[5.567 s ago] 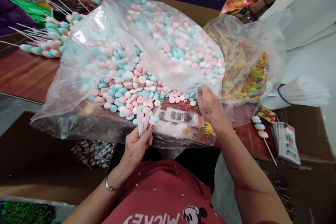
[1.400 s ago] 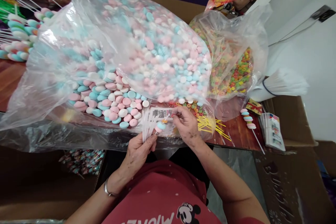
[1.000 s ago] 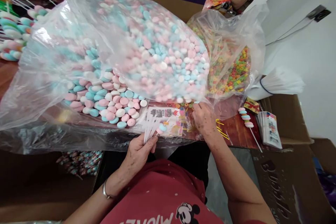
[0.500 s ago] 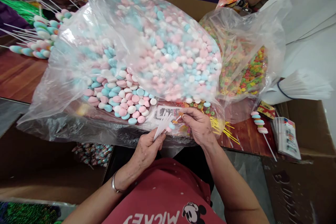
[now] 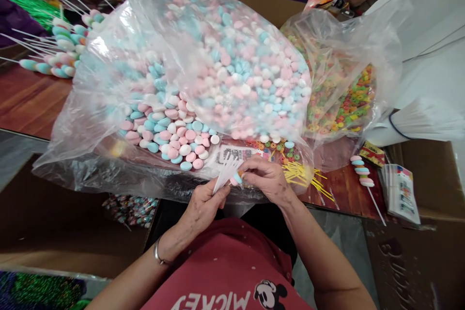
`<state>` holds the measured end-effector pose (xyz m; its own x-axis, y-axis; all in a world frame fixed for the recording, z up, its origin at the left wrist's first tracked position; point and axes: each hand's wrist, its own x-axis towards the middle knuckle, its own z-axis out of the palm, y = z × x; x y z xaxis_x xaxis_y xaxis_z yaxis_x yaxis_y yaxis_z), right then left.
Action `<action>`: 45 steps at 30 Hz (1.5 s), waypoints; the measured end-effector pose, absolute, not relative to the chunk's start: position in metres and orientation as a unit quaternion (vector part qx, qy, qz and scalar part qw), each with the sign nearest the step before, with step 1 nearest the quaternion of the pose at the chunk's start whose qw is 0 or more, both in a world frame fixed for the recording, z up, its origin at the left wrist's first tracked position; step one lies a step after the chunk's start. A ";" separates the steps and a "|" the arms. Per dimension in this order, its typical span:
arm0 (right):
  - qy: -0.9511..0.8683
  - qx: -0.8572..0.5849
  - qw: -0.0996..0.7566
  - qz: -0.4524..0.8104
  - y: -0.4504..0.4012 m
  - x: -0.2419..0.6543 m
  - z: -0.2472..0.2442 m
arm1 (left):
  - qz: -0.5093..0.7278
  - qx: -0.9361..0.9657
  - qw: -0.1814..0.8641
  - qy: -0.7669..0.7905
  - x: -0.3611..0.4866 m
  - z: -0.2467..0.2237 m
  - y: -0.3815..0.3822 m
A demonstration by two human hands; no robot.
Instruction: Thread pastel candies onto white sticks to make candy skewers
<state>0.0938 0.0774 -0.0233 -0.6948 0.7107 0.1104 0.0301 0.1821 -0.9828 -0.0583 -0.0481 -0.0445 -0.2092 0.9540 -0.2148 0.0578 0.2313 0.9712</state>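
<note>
a short stack of pink and blue candies (image 5: 235,179) sits between the two hands, above the near edge of the tabletop (image 5: 25,101). the left hand (image 5: 208,202) has its grip clamped around a fan of white sticks (image 5: 227,172), with the stack by its thumb. the right hand (image 5: 266,177) has thumb and fingers together on an orange ring (image 5: 240,173) at the stack's upper end. just beyond the hands lie printed wrappers (image 5: 234,153), loose fruit rings (image 5: 278,147) and, to the right, yellow ties (image 5: 295,173). behind them spreads a big clear bag (image 5: 232,53), full of pink, blue and white candies. farther right stands a second bag (image 5: 341,82) of colored rings, with one candy skewer (image 5: 361,171) and printed packs (image 5: 401,193) nearer the edge. more skewers (image 5: 65,44) lie piled at far left.
</note>
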 end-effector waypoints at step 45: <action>-0.934 -0.264 0.056 0.234 0.125 -0.010 -0.015 | 0.579 0.277 0.459 0.614 -0.083 -0.073 -0.069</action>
<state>-0.0098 0.1252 -0.0150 -0.8539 0.5200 -0.0196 0.4676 0.7503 -0.4673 -0.0835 -0.0690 -0.0734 -0.4240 0.8725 -0.2429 -0.1912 0.1759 0.9656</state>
